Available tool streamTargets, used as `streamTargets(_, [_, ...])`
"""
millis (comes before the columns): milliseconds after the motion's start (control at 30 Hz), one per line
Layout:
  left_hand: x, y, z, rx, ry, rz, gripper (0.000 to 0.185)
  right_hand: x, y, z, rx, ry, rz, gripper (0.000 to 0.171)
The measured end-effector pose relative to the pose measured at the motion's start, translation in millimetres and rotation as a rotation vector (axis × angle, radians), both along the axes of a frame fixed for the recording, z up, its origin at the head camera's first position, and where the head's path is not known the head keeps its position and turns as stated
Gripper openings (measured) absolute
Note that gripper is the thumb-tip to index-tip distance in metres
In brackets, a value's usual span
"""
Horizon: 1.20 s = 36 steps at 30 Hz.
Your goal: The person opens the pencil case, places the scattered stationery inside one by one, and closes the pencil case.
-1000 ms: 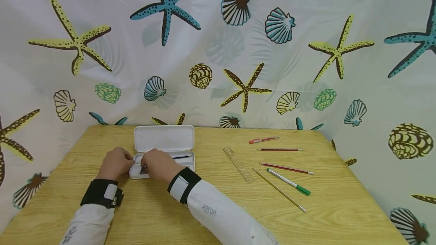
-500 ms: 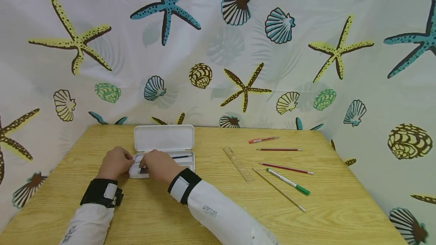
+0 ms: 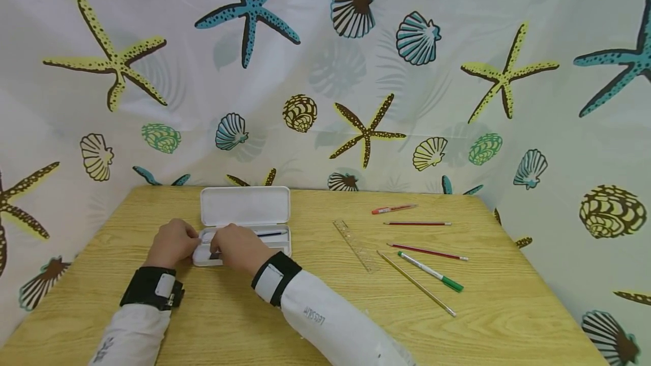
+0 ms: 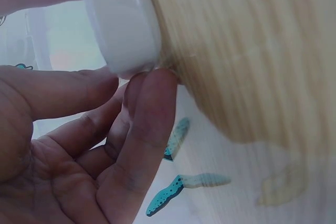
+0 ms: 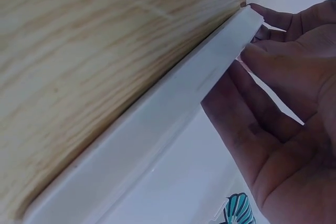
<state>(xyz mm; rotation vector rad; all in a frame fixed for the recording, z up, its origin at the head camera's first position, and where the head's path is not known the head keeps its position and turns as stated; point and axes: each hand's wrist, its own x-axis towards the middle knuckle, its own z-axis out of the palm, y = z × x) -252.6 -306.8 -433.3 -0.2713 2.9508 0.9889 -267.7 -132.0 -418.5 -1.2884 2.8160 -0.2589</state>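
Observation:
A white pencil case (image 3: 245,208) lies open on the wooden table (image 3: 325,321), its lid standing up at the back. A black pen (image 3: 270,234) rests in its tray. Both hands are at the case's left end. My left hand (image 3: 175,242) holds the rounded corner (image 4: 123,35), with fingertips (image 4: 152,85) against its underside. My right hand (image 3: 235,246) reaches across from the right, and its fingers (image 5: 251,52) pinch the case's wall (image 5: 157,145) at the rim. A small dark thing (image 3: 215,255) shows under that hand; I cannot tell what it is.
Right of the case lie a clear ruler (image 3: 356,245), a red pen (image 3: 393,208), two red pencils (image 3: 417,223) (image 3: 427,251), a green-capped pen (image 3: 431,271) and a yellow pencil (image 3: 416,283). A seashell-printed curtain (image 3: 356,72) hangs behind and beside the table.

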Motion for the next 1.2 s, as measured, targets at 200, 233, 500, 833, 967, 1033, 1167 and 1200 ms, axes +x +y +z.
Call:
streamTargets(200, [-0.3, 0, -1.6, -0.003, 0.002, -0.002, 0.017, -1.8, 7, 7.3, -0.061, 0.010, 0.018, 0.018])
streamTargets(233, [-0.4, 0, -1.3, -0.005, 0.003, -0.002, 0.017, -2.5, 9, 10.3, -0.078, 0.009, 0.021, 0.017])
streamTargets(500, [-0.8, 2, 0.8, -0.015, 0.003, -0.007, 0.019, -4.9, 41, 43.6, -0.161, -0.025, -0.021, 0.016])
streamTargets(833, [1.0, 2, 1.1, -0.019, 0.001, -0.002, 0.022, -10.9, 90, 63.3, -0.253, -0.035, -0.113, 0.014])
streamTargets(967, [2.3, 2, 2.9, -0.015, -0.002, 0.004, 0.022, -14.8, 104, 60.7, -0.258, -0.040, -0.182, 0.013])
streamTargets(1033, [2.9, 3, 3.5, -0.008, -0.006, 0.007, 0.023, -17.3, 110, 57.7, -0.264, -0.049, -0.212, 0.013])
streamTargets(1167, [3.7, 5, 5.4, 0.000, -0.011, 0.007, 0.023, -23.7, 124, 52.2, -0.278, -0.049, -0.258, 0.010])
streamTargets(1200, [3.6, 5, 5.6, 0.001, -0.010, 0.007, 0.023, -25.6, 128, 51.0, -0.285, -0.050, -0.269, 0.010])
